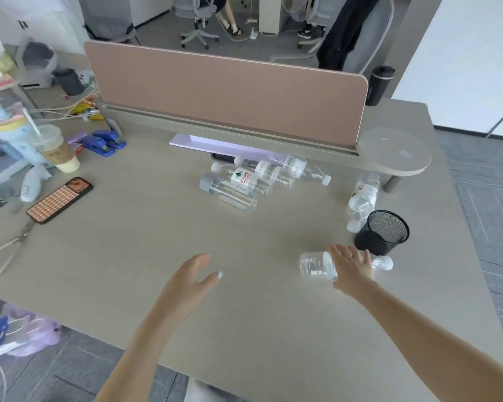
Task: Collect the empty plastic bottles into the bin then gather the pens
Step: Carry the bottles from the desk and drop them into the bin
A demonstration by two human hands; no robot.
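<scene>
Fingers [349, 254] of the right hand [353, 268]: straight and slightly spread, laid over the middle of a clear plastic bottle [317, 266] lying on its side on the desk [244, 314]; whether the thumb curls under it cannot be told. Bottle cap [386, 262] points right, just beside a black mesh bin [382, 232] that stands tilted on the desk, mouth facing up and toward the right. Left hand [193, 278]: fingers loosely curved and apart, holding nothing, hovering over bare desk well left of the bottle; painted thumbnail [219, 274] visible. Further stock: 1 crumpled clear bottle [362, 198] lying behind the bin, its cap end touching or almost touching the bin wall. Cluster of about 4 clear bottles [256, 181] lying together at the desk's middle rear, below a pink divider panel [230, 97]; 1 has a grey cap, 1 a red and green label. Round side shelf [395, 150] at the divider's right end, black tumbler [378, 85] behind it. Left side of desk: phone in a checked case [59, 200], 2 blue staplers [105, 143], iced drink cup with straw [55, 149], cables and clutter. Pens: none can be told apart in this view. Beyond the divider: office chairs and seated people's legs.
</scene>
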